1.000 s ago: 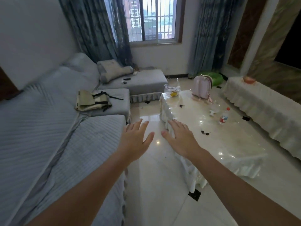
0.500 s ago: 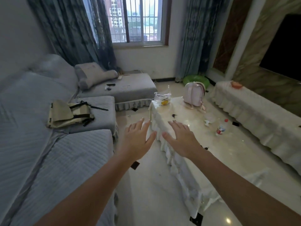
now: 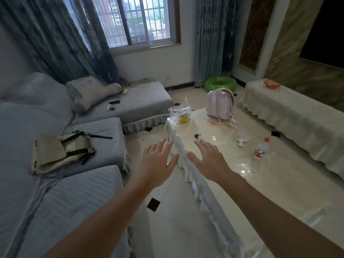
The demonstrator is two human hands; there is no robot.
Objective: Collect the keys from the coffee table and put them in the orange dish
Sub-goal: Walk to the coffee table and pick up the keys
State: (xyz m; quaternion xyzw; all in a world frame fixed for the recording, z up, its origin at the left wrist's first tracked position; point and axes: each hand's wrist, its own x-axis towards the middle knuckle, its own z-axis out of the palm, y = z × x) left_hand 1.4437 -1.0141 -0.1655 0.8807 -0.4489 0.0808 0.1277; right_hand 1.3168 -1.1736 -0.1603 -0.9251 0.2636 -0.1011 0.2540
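Observation:
The coffee table (image 3: 279, 185) has a glossy pale top and a white frilled cover. A small dark object (image 3: 197, 135) lies on it just beyond my right fingertips; it is too small to tell if it is keys. My right hand (image 3: 206, 159) hovers palm down over the table's near left edge, fingers spread and empty. My left hand (image 3: 158, 164) is held the same way over the floor gap between sofa and table. The orange dish (image 3: 272, 84) sits at the far end of the white-covered bench on the right.
On the table stand a pink backpack (image 3: 220, 105), a white plastic bag (image 3: 179, 115), a water bottle (image 3: 260, 150) and a crumpled white scrap (image 3: 241, 141). A grey sofa (image 3: 55, 192) with a beige bag (image 3: 61, 151) fills the left. The white-covered bench (image 3: 297, 118) runs along the right.
The view has swung left and moved forward along the table. Both hands stay spread and empty in front of me. A small dark item on the table is now hidden behind my right forearm.

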